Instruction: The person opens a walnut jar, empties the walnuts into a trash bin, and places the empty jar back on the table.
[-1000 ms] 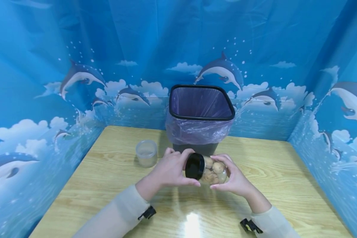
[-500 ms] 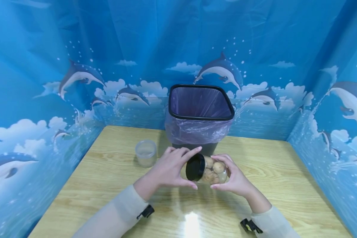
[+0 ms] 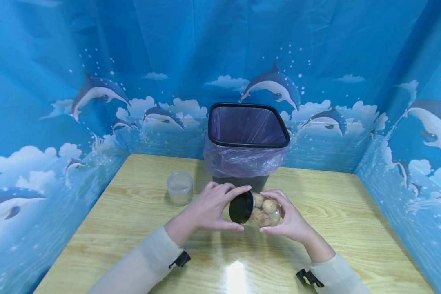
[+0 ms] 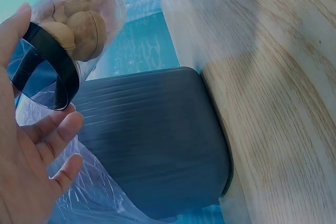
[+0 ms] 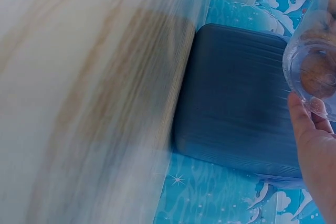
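A clear jar [image 3: 275, 218] of walnuts [image 4: 88, 34] lies sideways in the air, its glossy black lid [image 3: 241, 207] pointing left. My left hand [image 3: 210, 209] spans the lid, with fingertips at its rim on opposite sides; the other fingers stay loosely bent off it in the left wrist view. Round the jar's base, my right hand [image 3: 291, 219] grips with thumb and fingers. Only part of that grip shows at the edge of the right wrist view. The lid sits on the jar.
Behind the hands stands a dark bin [image 3: 240, 182] with a black rim and a purple bag liner [image 3: 246, 161]. A clear plastic tub [image 3: 180, 190] is on the wooden table [image 3: 139, 196] to the left. Dolphin-printed curtains [image 3: 169, 49] enclose the table's back and sides.
My left fingers spread away from the lid half a second ago, and the index finger has since come down closer to it. The right hand and jar stay nearly still.
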`<state>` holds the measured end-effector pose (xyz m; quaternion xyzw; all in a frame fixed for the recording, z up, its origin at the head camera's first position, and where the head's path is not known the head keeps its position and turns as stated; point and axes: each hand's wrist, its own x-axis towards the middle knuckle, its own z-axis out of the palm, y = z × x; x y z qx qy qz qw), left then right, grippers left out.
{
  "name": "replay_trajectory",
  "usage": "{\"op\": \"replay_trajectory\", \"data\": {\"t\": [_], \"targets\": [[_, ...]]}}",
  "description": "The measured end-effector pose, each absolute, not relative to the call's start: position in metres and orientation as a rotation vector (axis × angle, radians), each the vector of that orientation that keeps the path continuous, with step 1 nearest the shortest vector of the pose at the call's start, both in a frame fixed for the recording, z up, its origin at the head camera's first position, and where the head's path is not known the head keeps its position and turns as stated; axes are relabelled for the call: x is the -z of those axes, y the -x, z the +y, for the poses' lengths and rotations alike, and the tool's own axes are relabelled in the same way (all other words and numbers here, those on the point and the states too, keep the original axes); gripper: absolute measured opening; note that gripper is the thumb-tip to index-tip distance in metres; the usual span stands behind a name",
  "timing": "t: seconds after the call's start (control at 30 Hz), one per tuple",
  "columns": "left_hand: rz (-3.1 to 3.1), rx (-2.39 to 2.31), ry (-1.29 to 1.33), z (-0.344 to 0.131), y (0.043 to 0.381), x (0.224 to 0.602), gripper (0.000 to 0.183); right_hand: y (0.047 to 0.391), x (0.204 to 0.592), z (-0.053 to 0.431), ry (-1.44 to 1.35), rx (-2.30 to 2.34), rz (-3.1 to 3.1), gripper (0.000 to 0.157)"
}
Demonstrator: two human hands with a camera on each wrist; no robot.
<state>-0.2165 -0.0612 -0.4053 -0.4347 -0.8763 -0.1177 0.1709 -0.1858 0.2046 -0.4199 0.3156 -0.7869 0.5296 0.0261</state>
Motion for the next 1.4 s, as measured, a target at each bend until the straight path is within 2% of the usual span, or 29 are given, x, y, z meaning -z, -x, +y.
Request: {"op": "replay_trajectory", "data": {"t": [0.5, 1.4], "targets": [[-2.654, 0.386, 1.081, -0.056, 0.2128, 0.4041, 0.103, 0.1852, 0.4201, 0.2033, -0.969, -1.638, -2.428, 0.085], [-2.72, 0.453, 0.992, -0.0547, 0.2114, 0.4037, 0.087, 0.1844, 0.4215, 0.2019, -0.963, -1.644, -2.419, 0.085]]}}
